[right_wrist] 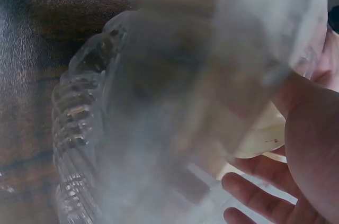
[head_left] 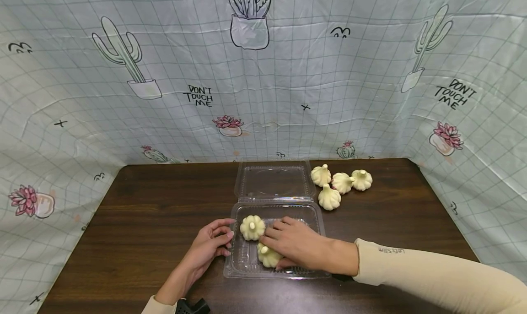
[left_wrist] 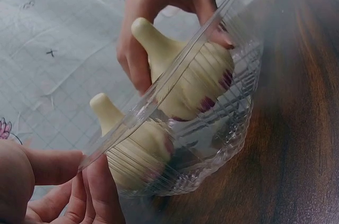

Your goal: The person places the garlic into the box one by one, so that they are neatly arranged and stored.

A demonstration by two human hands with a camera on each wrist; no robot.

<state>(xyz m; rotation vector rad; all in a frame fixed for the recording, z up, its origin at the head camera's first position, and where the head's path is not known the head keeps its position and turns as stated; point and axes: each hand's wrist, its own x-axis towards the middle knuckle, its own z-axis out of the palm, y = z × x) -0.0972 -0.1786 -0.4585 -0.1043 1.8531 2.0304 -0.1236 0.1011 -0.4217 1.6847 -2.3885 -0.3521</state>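
A clear plastic clamshell container (head_left: 244, 259) stands on the dark table with its lid folded back. Pinched between the left hand's (head_left: 206, 244) thumb and fingers is the container's left rim, as the left wrist view shows. The right hand (head_left: 297, 241) reaches inside from the right and holds a garlic bulb (left_wrist: 193, 78) by its side, stem up. To the left of that bulb, a second garlic bulb (head_left: 252, 227) sits in the container near the left wall. In the right wrist view, the blurred container wall covers much of the held bulb.
Several more garlic bulbs (head_left: 329, 197) lie grouped on the table at the back right, beside the raised clear lid (head_left: 273, 181). A patterned cloth (head_left: 263, 85) hangs behind and around the wooden table (head_left: 164, 199).
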